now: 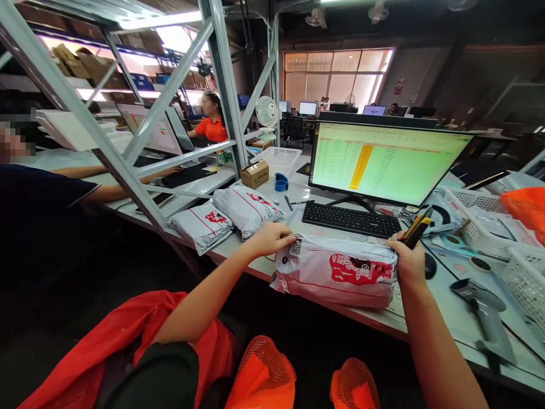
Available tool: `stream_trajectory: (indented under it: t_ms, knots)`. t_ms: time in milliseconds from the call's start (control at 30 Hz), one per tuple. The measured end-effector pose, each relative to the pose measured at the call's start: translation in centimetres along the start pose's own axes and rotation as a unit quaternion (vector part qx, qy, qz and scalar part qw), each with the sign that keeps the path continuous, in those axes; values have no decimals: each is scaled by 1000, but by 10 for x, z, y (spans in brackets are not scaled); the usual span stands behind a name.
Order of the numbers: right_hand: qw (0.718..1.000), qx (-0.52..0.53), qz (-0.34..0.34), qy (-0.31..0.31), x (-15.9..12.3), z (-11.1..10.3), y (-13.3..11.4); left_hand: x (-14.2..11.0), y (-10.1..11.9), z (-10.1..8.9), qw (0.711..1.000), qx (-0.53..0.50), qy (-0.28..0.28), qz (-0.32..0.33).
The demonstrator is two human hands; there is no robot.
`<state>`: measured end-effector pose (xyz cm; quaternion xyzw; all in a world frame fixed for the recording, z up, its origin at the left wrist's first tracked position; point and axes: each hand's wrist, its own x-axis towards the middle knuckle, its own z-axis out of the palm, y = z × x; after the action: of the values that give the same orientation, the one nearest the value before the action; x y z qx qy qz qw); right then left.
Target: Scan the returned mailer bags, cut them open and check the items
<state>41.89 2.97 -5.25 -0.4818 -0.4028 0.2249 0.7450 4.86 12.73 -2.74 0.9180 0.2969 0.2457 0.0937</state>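
Note:
A filled white plastic mailing bag (340, 289) with a red print lies across the table's front edge, its long side towards me. My left hand (272, 238) is closed on the bag's upper left corner, thumb and fingers pinching the plastic. At the other end, my right hand (409, 262) rests against the bag's right edge. Its fingers are wrapped round a black and yellow utility knife (417, 228), which points up and away from me. Two similar mailing bags, a smaller one (202, 225) and a fuller one (249, 209), lie left of my left hand.
Behind the bag are a black keyboard (351, 220) and a monitor (383, 162). A barcode scanner (485, 318) and white baskets (528, 284) are at right. A small carton (254, 174) stands behind the bags. A metal frame (170, 85) rises at left, with co-workers beyond it.

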Motion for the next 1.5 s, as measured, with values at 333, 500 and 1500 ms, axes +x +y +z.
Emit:
stream_trajectory:
  t_ms: [333,500,1500]
  knots:
    - [881,-438,-173,41,-3,-39,-53,10,42,21,959,-178,221,3]
    - [791,-519,-171,-275,-70,-11,-114,10,72,20,950,-185,251,16]
    - [649,-616,-175,-410,-112,30,-117,-39,91,39,978,21,155,138]
